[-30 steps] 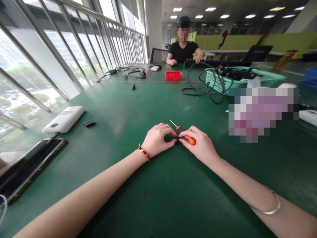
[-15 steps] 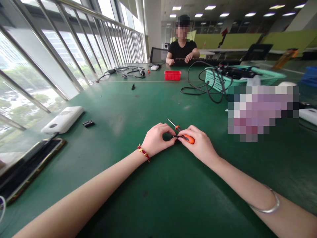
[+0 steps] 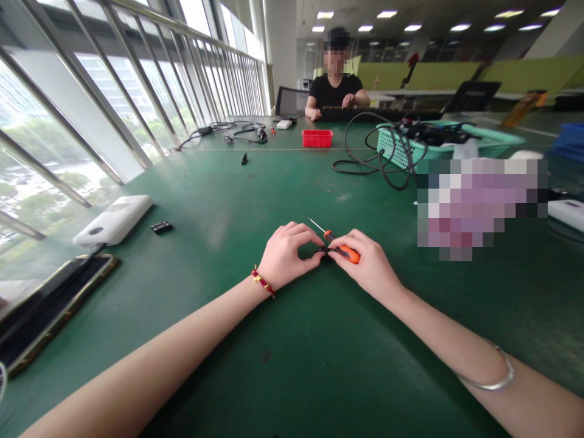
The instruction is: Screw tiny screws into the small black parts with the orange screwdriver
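Note:
My left hand (image 3: 288,255) pinches a small black piece (image 3: 321,250) between thumb and fingertips; its exact kind is too small to make out. The fingertips of my right hand (image 3: 365,258) meet it from the other side. An orange and black screwdriver (image 3: 348,253) is held in my right hand, its thin metal shaft pointing up and to the left, away from the black piece. Both hands are close together just over the green table (image 3: 292,340). Part of the screwdriver handle is hidden by my right fingers.
At left lie a white device (image 3: 114,220), a small black block (image 3: 162,227) and a phone (image 3: 59,304). Farther off are a red bin (image 3: 317,139), a black clip-like piece (image 3: 244,159) and a teal basket (image 3: 396,149) with cables. A person (image 3: 336,91) sits at the far end.
My left fingers have parted slightly around the small black piece, showing more of it. My right hand keeps the screwdriver almost still. The far person's hand has shifted a little.

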The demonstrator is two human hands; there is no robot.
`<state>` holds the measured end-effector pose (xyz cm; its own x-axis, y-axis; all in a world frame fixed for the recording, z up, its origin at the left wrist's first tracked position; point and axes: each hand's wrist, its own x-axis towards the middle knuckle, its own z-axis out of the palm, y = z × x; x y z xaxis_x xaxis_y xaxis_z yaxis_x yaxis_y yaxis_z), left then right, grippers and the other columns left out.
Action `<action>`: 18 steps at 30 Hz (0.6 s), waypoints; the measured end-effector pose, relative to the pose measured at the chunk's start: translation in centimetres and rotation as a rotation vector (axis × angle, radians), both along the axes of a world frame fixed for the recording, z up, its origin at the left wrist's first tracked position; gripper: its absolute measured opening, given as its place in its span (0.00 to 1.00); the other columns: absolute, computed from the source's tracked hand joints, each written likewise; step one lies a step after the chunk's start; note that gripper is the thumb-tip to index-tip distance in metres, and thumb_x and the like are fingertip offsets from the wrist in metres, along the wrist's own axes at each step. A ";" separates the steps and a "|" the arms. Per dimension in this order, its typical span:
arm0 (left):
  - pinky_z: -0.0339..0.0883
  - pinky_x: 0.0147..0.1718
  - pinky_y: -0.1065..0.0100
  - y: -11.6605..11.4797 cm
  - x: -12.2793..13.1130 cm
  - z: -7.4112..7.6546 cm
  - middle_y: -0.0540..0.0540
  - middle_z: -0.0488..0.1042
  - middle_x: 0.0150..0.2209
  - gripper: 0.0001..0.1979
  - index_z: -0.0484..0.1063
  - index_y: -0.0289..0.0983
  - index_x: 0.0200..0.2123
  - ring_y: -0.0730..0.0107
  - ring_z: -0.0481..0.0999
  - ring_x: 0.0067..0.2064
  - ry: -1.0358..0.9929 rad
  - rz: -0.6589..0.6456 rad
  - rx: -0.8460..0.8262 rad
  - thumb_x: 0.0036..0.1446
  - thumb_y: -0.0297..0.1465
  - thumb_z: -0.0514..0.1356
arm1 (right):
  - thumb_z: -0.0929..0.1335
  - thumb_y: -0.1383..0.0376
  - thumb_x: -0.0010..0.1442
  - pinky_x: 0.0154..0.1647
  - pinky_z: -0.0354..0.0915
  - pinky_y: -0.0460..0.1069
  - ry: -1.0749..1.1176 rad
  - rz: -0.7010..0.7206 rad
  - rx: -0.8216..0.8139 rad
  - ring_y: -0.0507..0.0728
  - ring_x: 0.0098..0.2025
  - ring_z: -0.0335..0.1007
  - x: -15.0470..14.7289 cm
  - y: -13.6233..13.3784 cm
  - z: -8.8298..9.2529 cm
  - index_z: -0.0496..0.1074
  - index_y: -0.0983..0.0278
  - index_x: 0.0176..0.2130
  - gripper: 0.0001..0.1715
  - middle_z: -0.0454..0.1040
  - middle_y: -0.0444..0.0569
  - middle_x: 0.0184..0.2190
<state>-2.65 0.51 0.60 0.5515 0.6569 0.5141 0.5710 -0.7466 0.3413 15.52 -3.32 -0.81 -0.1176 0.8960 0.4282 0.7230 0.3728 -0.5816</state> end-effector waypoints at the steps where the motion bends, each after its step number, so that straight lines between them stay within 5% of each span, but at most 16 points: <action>1: 0.62 0.41 0.64 0.0 0.0 0.0 0.49 0.75 0.36 0.06 0.73 0.40 0.33 0.66 0.70 0.39 0.001 0.004 -0.001 0.51 0.33 0.59 | 0.66 0.63 0.55 0.36 0.63 0.47 -0.005 0.005 0.003 0.53 0.32 0.68 0.0 0.0 0.0 0.73 0.60 0.34 0.06 0.67 0.45 0.30; 18: 0.64 0.41 0.64 0.0 0.2 0.1 0.49 0.75 0.35 0.04 0.73 0.39 0.29 0.66 0.70 0.38 0.037 -0.009 -0.075 0.49 0.32 0.59 | 0.66 0.67 0.53 0.37 0.64 0.48 0.039 -0.025 0.091 0.55 0.35 0.68 0.0 -0.4 1.0 0.70 0.60 0.40 0.12 0.69 0.47 0.35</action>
<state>-2.40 0.55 0.68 0.5751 0.6878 0.4430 0.5781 -0.7248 0.3748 15.53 -3.72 0.15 -0.0773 0.8555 0.5119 0.7104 0.4075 -0.5738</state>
